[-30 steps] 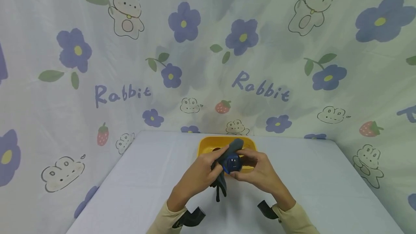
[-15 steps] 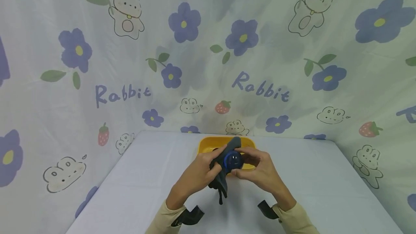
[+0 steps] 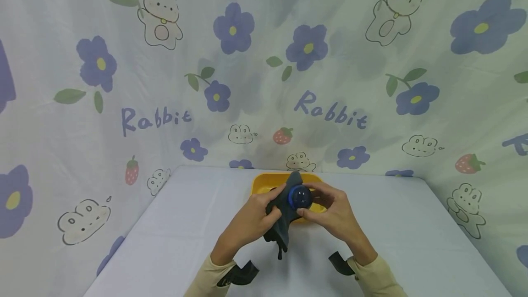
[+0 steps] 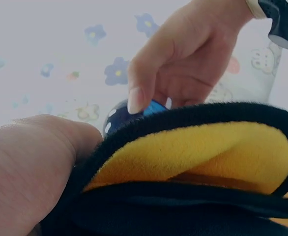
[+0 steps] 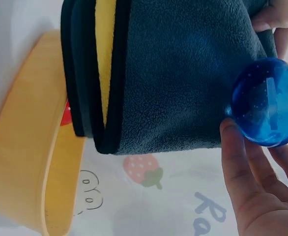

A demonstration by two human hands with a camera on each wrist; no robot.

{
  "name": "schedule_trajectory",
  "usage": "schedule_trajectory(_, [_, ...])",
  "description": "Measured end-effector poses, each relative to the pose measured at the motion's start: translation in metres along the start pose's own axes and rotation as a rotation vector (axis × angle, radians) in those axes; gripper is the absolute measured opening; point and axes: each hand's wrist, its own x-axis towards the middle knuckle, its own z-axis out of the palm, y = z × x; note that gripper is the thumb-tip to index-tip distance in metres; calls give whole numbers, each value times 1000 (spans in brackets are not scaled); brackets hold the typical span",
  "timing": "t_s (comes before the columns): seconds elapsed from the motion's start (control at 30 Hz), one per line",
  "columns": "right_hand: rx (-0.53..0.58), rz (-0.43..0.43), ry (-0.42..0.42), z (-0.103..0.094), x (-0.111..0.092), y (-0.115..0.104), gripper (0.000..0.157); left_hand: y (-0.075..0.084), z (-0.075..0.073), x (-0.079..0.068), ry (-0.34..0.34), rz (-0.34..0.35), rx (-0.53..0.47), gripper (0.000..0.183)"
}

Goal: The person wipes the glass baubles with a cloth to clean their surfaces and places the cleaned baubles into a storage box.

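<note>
My left hand (image 3: 253, 221) grips a folded dark grey towel (image 3: 283, 226) with black edging; its yellow side (image 4: 198, 152) shows inside the fold in the left wrist view. A clear blue ball (image 3: 303, 197), glassy with small bubbles inside, is pinched between the thumb and fingers of my right hand (image 3: 336, 210). In the right wrist view the ball's left side sits right at the towel's fleecy face (image 5: 183, 78). Both are held up in front of the yellow basin. Part of my left hand is hidden behind the towel in that view.
The yellow basin (image 3: 268, 179) stands on the white table (image 3: 198, 214) near the back curtain (image 3: 264, 72). Something red (image 5: 66, 114) shows inside it in the right wrist view. Black camera mounts (image 3: 243, 275) are strapped to both wrists.
The blue ball has moved slightly right and up, showing more of itself from behind the towel. The towel's upper end has swung a little left. The basin stays put.
</note>
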Motion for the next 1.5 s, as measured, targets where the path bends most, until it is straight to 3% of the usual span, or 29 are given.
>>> schedule_trajectory(0.6, [-11, 110, 29, -2, 1, 4, 67, 4, 4, -1, 14, -5, -11, 56])
schedule_trajectory(0.97, [-157, 118, 36, -1, 2, 9, 57, 6, 5, -1, 53, 67, -21, 52])
schedule_trajectory(1.23, [-154, 180, -18, 1, 1, 8, 59, 7, 7, -1, 71, 90, -9, 51])
schedule_trajectory(1.5, [-108, 135, -86, 6, -1, 8, 54, 6, 9, -1, 89, 154, 23, 50])
